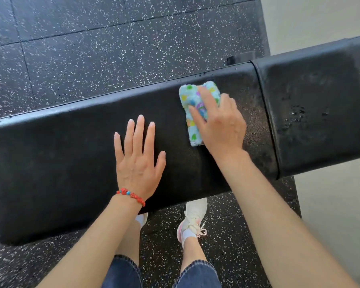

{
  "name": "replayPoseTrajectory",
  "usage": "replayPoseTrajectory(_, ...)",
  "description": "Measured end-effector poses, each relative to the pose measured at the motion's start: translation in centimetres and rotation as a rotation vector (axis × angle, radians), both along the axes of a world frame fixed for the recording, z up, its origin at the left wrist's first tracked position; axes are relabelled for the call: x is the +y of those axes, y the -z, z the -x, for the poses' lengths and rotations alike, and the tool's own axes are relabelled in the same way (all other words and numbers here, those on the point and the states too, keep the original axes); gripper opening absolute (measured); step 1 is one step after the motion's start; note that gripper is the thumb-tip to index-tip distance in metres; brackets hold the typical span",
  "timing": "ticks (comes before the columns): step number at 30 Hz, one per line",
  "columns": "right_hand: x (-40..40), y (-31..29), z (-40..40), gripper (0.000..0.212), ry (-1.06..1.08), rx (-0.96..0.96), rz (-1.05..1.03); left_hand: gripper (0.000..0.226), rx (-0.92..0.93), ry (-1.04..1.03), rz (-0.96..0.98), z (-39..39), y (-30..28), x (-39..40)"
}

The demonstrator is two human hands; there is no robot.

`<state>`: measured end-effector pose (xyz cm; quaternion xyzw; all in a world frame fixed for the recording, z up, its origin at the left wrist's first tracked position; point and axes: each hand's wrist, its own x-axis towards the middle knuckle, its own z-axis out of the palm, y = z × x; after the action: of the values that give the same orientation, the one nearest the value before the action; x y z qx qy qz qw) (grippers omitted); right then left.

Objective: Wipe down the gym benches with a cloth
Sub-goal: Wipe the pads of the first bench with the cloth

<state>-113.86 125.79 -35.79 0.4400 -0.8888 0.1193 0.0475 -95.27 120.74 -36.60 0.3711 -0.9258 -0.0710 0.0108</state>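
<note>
Gym interior, black padded bench point(92, 154) in two cushioned sections, dark speckled rubber floor tiles point(81, 42), pale wall point(320, 17) at the mat's edge

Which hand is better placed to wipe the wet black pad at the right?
The right hand: it presses the folded blue patterned cloth beside the wet black pad. The left hand lies flat, farther away.

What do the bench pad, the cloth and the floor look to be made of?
Bench pad: black vinyl or similar upholstery, probably; faint sheen, rounded padded edges, droplets beading on the section to the right.
Cloth: fluffy microfibre or terry, going by its fuzzy pile; pale blue with coloured spots.
Floor: likely rubber gym tiles; matte black with white flecks and visible seams.
</note>
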Motion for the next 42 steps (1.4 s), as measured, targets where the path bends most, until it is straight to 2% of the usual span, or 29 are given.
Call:
replayPoseTrajectory(2,1.5,0.1,2.2,0.04,0.098,0.047,0.01,0.057,0.01,-0.005,0.001,0.1,0.0,0.0)
replayPoseTrajectory(5,3.6,-0.7,4.5,0.043,0.311,-0.081,0.006,0.056,0.025,-0.004,0.002,0.1,0.0,0.2)
replayPoseTrajectory(8,3.4,-0.6,3.6,0.042,0.411,-0.115,0.012,0.055,0.031,-0.013,0.005,0.0,0.1,0.1)
replayPoseTrajectory(10,3.1,-0.3,0.7,0.04,0.352,-0.073,0.033,0.054,0.05,-0.008,-0.005,0.1,0.1,0.0)
replayPoseTrajectory(13,3.8,-0.1,-4.6,0.038,0.118,-0.005,0.009,0.051,0.102,-0.005,-0.038,-0.2,0.0,0.0)
replayPoseTrajectory(16,4.7,-0.2,-5.1,0.039,-0.037,0.019,-0.008,0.05,0.103,0.0,-0.055,-1.2,-0.4,0.3)
replayPoseTrajectory(18,6.0,0.0,-3.1,0.038,0.001,0.07,-0.017,0.052,0.068,0.017,-0.062,-1.9,-0.7,0.6)
replayPoseTrajectory(20,8.0,0.1,-1.0,0.038,0.174,0.089,-0.008,0.053,0.036,0.041,-0.07,-2.3,-0.9,0.6)
replayPoseTrajectory(22,9.0,-0.2,-0.4,0.04,0.355,0.021,0.004,0.053,0.015,0.063,-0.067,-2.4,-0.9,0.5)
replayPoseTrajectory(24,8.5,-0.4,-1.8,0.04,0.444,-0.031,0.026,0.053,0.002,0.063,-0.056,-2.4,-0.8,0.5)
replayPoseTrajectory(28,7.3,0.0,-7.7,0.037,0.151,0.011,-0.004,0.054,0.009,0.042,-0.054,-2.1,-0.6,1.0)
replayPoseTrajectory(32,8.5,0.2,-6.7,0.038,-0.027,0.043,0.015,0.053,0.039,0.072,-0.048,-1.2,-1.1,1.5)
replayPoseTrajectory(37,13.0,0.3,-0.5,0.039,0.259,0.098,0.024,0.053,0.03,0.126,-0.056,0.6,-1.0,2.1)
replayPoseTrajectory(42,13.6,-0.4,0.5,0.039,0.282,-0.012,0.031,0.053,0.041,0.17,-0.079,3.1,-1.4,3.0)
